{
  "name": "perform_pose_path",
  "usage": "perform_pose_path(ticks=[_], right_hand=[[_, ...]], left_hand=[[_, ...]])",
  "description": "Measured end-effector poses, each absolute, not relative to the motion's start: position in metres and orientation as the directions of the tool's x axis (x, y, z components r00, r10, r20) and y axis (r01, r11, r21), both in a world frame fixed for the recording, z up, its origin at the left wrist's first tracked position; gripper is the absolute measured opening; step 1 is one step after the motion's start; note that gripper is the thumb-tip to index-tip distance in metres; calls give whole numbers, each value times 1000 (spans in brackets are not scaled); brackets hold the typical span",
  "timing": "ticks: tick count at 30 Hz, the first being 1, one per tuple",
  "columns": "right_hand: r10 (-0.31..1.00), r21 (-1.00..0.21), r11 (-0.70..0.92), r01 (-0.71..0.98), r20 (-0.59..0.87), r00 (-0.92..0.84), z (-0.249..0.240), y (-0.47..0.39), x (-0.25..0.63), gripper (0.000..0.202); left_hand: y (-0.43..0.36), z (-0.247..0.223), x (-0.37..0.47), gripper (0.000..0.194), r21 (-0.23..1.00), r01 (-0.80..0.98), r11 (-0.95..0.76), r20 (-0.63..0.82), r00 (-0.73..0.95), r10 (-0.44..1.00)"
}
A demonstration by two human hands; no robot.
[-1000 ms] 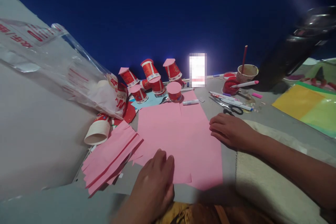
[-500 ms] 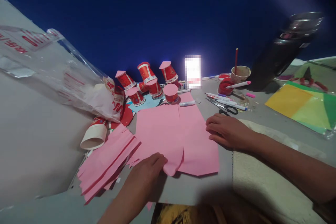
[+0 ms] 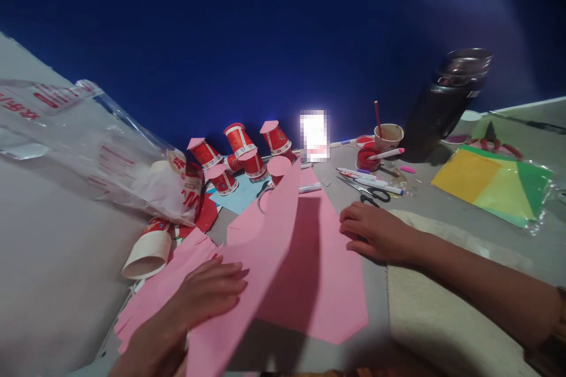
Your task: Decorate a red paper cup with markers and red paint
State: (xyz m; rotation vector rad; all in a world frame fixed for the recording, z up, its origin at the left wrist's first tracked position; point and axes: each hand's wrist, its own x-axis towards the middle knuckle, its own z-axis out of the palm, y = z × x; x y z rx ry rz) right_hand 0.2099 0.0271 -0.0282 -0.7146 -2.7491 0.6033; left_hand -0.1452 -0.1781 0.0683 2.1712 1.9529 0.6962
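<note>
My left hand (image 3: 207, 297) grips a pink paper sheet (image 3: 252, 271) by its near left part, fingers on top and thumb hidden beneath. That sheet is lifted and curved, its right edge standing above another pink sheet (image 3: 331, 288) flat on the table and casting a shadow on it. My right hand (image 3: 375, 235) rests at the flat sheet's right edge, fingers loosely bent with small gaps and nothing in them. To the left, partly behind my left hand, lies a stack of cut pink paper (image 3: 177, 271).
Red paper cups (image 3: 254, 165) with pink tops stand at the back. Scissors (image 3: 369, 189), markers (image 3: 375, 184) and a dark bottle (image 3: 446, 106) are on the right. A plastic bag (image 3: 124, 159) leans left, above a cup on its side (image 3: 148, 253). A cream cloth (image 3: 424, 300) lies under my right arm.
My left hand has moved left and toward me, lifting the upper pink sheet off the lower one. My right hand stays by the paper's edge. The view has shifted slightly.
</note>
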Motion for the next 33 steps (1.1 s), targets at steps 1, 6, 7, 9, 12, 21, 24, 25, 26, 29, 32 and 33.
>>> perform_pose_path(ticks=[1, 6, 7, 9, 12, 21, 24, 25, 26, 29, 32, 33], right_hand=[[524, -487, 774, 405, 133, -841, -29, 28, 209, 12], [776, -903, 288, 319, 25, -631, -30, 39, 210, 43], [801, -934, 202, 294, -15, -599, -30, 42, 211, 56], [823, -975, 32, 220, -100, -559, -30, 48, 214, 77], [821, -954, -297, 24, -268, -505, -28, 51, 215, 72], [810, -940, -312, 139, -340, -478, -21, 39, 213, 39], [806, -934, -348, 86, -345, -482, -22, 39, 212, 39], [811, -933, -354, 68, -342, -475, -23, 39, 212, 40], [814, -931, -362, 53, -343, -468, -24, 39, 211, 41], [806, -914, -406, -20, -348, -478, -25, 37, 210, 48], [777, -886, -449, -114, -324, -540, -23, 34, 211, 56], [764, -878, -457, -140, -307, -567, -23, 33, 212, 57]], left_hand=[[-176, 66, -140, 39, 436, 879, -192, 227, 98, 969], [-143, 54, -116, 44, 524, 778, -346, 282, 225, 933], [-134, 50, -114, 47, 539, 758, -367, 272, 256, 928], [-115, 41, -113, 52, 605, 710, -360, 189, 312, 931], [-94, 24, -122, 40, 682, 674, -283, 72, 323, 944], [-110, -7, -134, 73, 916, 177, 360, -222, -524, 822], [-132, -2, -112, 82, 929, -205, 307, -369, -563, 740], [-139, -2, -104, 88, 904, -303, 300, -420, -509, 751], [-145, -4, -97, 92, 887, -348, 302, -446, -480, 756], [-153, -15, -83, 90, 909, -220, 353, -413, -578, 703], [-149, -20, -85, 89, 918, -81, 389, -348, -639, 686], [-146, -18, -89, 86, 926, -67, 372, -331, -620, 711]])
